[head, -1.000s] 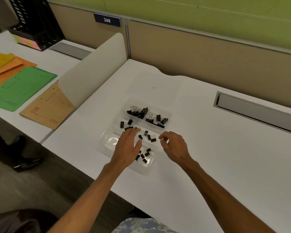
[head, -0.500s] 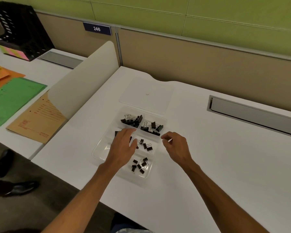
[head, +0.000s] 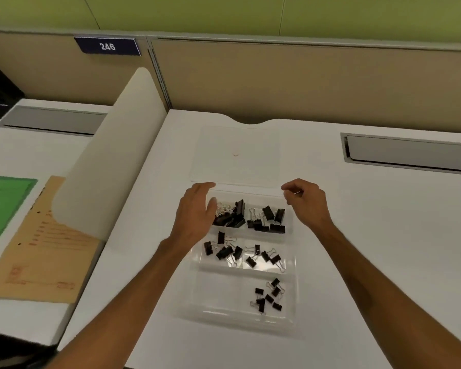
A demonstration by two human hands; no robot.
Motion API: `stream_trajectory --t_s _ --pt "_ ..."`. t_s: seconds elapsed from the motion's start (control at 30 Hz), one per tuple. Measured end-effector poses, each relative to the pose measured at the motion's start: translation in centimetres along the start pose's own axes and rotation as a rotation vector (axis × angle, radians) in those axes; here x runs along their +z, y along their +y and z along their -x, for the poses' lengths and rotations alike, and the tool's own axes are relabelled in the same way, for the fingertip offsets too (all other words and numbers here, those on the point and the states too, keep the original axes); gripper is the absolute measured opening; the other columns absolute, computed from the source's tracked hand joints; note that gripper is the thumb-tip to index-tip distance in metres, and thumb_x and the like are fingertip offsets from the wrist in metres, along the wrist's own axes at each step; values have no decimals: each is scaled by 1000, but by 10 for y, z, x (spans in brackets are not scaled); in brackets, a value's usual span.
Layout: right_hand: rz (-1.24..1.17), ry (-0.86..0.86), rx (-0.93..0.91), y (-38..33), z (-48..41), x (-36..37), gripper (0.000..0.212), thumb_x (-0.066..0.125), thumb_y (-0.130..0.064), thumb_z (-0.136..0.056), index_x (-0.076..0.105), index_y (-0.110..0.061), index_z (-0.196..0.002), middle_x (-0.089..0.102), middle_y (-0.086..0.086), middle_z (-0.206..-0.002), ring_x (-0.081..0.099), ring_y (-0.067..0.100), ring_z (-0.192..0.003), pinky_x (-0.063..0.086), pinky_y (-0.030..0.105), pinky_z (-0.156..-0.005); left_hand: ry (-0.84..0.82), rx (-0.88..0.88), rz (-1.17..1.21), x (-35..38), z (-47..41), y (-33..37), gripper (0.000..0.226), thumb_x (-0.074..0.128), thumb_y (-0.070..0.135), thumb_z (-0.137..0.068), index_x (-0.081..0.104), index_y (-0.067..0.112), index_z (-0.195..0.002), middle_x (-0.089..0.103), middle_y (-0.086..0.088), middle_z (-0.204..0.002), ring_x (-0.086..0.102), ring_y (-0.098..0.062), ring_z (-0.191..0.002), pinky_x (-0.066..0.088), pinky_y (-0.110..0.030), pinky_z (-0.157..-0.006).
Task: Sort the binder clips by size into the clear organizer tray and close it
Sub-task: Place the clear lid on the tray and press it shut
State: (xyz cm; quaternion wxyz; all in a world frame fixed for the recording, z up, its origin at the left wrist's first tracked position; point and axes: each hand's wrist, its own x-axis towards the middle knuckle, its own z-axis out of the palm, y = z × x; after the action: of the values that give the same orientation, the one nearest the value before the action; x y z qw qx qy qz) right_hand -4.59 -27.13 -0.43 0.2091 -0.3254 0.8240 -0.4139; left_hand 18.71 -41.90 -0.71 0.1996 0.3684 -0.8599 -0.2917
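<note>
A clear organizer tray (head: 218,312) lies on the white desk with its clear lid (head: 237,155) folded flat behind it. Black binder clips fill its compartments: large clips (head: 266,219) in the far row, medium clips (head: 240,253) in the middle row, small clips (head: 268,295) in the near right cell. The near left cell holds nothing. My left hand (head: 194,211) hovers at the tray's far left corner, fingers spread, holding nothing. My right hand (head: 304,199) is at the far right corner by the lid's hinge, fingers curled and apart, holding nothing.
A white curved divider panel (head: 109,177) stands to the left of the desk. Beyond it lie a brown envelope (head: 43,249) and a green folder (head: 0,206). A grey cable slot (head: 410,153) is set in the desk at the back right. A beige partition wall closes the back.
Both hands moved away from me, from the tray's middle row up to its far corners near the lid hinge. The camera tilted to look more straight down at the tray.
</note>
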Motion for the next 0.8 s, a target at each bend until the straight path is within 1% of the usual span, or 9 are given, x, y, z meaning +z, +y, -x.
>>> stream_trajectory --t_s 0.1,0.23,0.37,0.47,0.57,0.63,0.7,0.73,0.8 --pt "-2 28 69 -2 -20 11 16 62 -9 -90 73 -15 -99 70 -4 -88 64 10 -81 42 9 -70 -56 2 16 -5 -28 -22 39 54 18 -98 50 15 -137 53 -3 -136 48 -18 -125 38 -35 -109" --pt "44 25 174 2 -51 24 18 64 -11 -91 73 -10 -106 72 2 -101 62 11 -88 41 8 -69 -111 -82 49 -7 -63 -49 39 56 17 -97 51 14 -136 53 -6 -134 49 -20 -125 38 -29 -104" --pt "100 21 278 9 -84 35 24 66 -15 -90 71 -9 -113 71 7 -114 63 15 -98 43 21 -82 -145 -247 40 -4 -96 -75 43 59 19 -96 49 11 -137 52 -12 -135 50 -24 -123 38 -26 -98" --pt "89 45 340 13 -105 43 33 67 -16 -89 68 -5 -120 68 11 -122 62 24 -113 45 25 -92 -170 -358 50 2 -117 -91 47 60 20 -95 47 9 -138 50 -15 -138 50 -27 -125 40 -30 -100" --pt "65 49 386 13 -121 53 41 69 -18 -88 64 -2 -125 66 12 -126 60 26 -119 44 28 -96 -182 -453 49 8 -136 -101 50 60 22 -94 46 7 -140 51 -15 -139 51 -29 -125 40 -32 -101" --pt "57 56 418 15 -129 59 44 70 -19 -86 64 -3 -126 67 12 -124 63 28 -115 48 30 -96 -168 -511 55 11 -147 -104 51 61 21 -93 46 4 -139 52 -16 -138 51 -28 -125 39 -31 -101" --pt "17 76 479 18 -135 63 44 73 -18 -81 65 -4 -122 69 12 -117 67 30 -106 54 34 -92 -148 -550 69 14 -154 -105 50 62 19 -92 49 3 -137 55 -15 -136 52 -28 -124 39 -29 -100" --pt "-21 96 515 20 -138 65 40 74 -15 -78 67 -5 -116 69 13 -112 68 31 -99 56 35 -88 -134 -565 87 15 -156 -106 49 62 19 -91 50 3 -136 56 -14 -135 53 -27 -123 40 -29 -98" --pt "-87 134 569 22 -140 67 25 75 -9 -74 67 -9 -97 69 13 -100 66 29 -83 55 33 -75 -108 -617 151 16 -159 -108 48 64 17 -89 53 5 -134 59 -11 -129 56 -26 -119 41 -27 -94"
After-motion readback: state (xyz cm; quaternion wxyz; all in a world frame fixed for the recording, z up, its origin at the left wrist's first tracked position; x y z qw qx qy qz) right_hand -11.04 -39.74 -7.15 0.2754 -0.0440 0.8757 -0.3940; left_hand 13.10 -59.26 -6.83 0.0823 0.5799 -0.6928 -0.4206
